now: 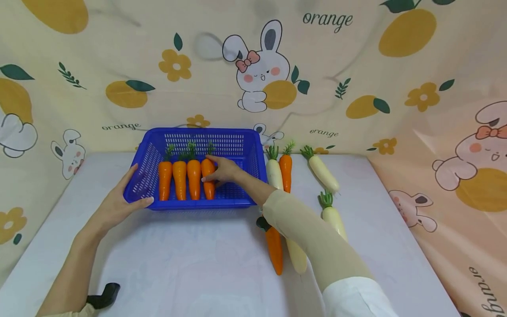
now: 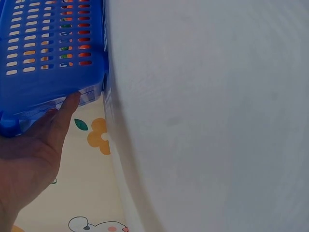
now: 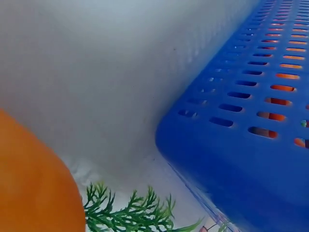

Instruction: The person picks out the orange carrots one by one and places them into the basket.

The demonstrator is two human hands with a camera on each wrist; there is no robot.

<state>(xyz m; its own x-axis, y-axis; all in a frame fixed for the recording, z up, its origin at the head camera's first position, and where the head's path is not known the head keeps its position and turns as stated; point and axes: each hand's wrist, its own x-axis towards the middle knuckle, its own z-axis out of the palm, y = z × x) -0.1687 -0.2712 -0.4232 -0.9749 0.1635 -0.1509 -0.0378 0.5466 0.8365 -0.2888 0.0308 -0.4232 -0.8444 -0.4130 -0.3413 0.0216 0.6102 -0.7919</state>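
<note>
White fabric (image 1: 358,297) is closest, at the bottom edge, where it meets a beige sleeve (image 1: 317,237) on the person's right arm. Of the two hands, the right hand (image 1: 223,171) reaches over the right part of a blue basket (image 1: 206,204) and pinches the rightmost carrot (image 1: 208,185) in there, thumb and fingers closed narrowly about its thicker half. The left hand (image 1: 116,203) is spread wide at the basket's near left corner, thumb lying straight at the front rim and the other fingers extended against the left side; the left wrist view shows those fingers touching the end wall.

Inside the basket stand out four carrots in a row, side by side, leafy ends toward the back wall; the other three (image 1: 179,180) are untouched. The basket rests on a white tabletop (image 1: 214,259), its walls slotted all round.

Just right of it lie a white radish (image 1: 273,171) and a loose carrot (image 1: 285,169), both partly hidden by the arm. Farther right are two more radishes (image 1: 324,174), one above the other, and a dark-topped carrot (image 1: 274,251) lies nearer me, beside a pale radish end (image 1: 297,257) poking from beneath the sleeve. Behind hangs a cream cloth (image 1: 222,17) printed with rabbits and oranges.
</note>
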